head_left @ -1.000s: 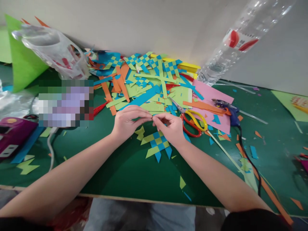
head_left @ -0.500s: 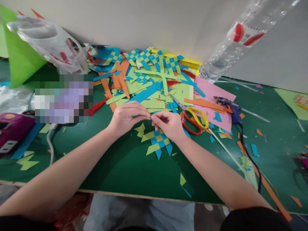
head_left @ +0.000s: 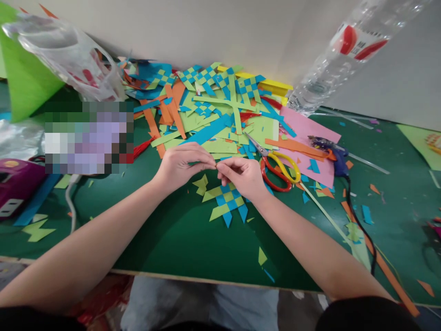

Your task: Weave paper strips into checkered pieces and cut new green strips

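The left hand [head_left: 178, 166] and right hand [head_left: 244, 178] have fingertips pressed together, on what I can't tell from here, while the weave [head_left: 228, 201], at their five o'clock on the desk [head_left: 172, 243], seems light, creasable paper, best held mid-checks.

The head camera looks forward and down at close range from above the near edge of the green tabletop [head_left: 172, 243].

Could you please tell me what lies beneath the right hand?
A blue-and-green woven piece lies partly beneath the right hand; whatever the hand covers cannot be seen.
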Motion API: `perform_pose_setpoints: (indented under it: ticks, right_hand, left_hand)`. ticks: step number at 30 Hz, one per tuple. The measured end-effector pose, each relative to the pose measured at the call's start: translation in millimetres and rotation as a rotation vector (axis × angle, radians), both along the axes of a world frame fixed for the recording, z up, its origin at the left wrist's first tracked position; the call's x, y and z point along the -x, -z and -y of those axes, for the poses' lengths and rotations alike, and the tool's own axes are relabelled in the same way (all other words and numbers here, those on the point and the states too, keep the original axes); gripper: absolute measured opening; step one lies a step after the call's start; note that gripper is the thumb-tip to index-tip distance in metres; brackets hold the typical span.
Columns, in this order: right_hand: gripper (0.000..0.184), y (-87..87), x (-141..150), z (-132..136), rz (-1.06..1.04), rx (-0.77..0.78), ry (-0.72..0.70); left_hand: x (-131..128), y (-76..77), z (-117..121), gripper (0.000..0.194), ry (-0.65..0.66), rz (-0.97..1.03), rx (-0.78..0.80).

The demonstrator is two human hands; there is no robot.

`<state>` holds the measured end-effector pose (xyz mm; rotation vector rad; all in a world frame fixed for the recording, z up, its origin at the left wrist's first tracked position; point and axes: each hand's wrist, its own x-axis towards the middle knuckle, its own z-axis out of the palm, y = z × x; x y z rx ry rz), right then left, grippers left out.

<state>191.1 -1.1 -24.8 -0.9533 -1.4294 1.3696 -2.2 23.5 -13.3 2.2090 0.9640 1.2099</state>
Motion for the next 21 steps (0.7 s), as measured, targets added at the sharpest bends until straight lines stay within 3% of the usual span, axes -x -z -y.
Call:
perform_pose_setpoints:
  ticks: [21]
  right_hand:
    - [0.023, -0.1, -0.7, -1.7, -0.018, 0.026, -0.002]
  left_hand:
    - [-0.2, 3.6, -2.0, 0.009, 0.038, 0.020, -0.018]
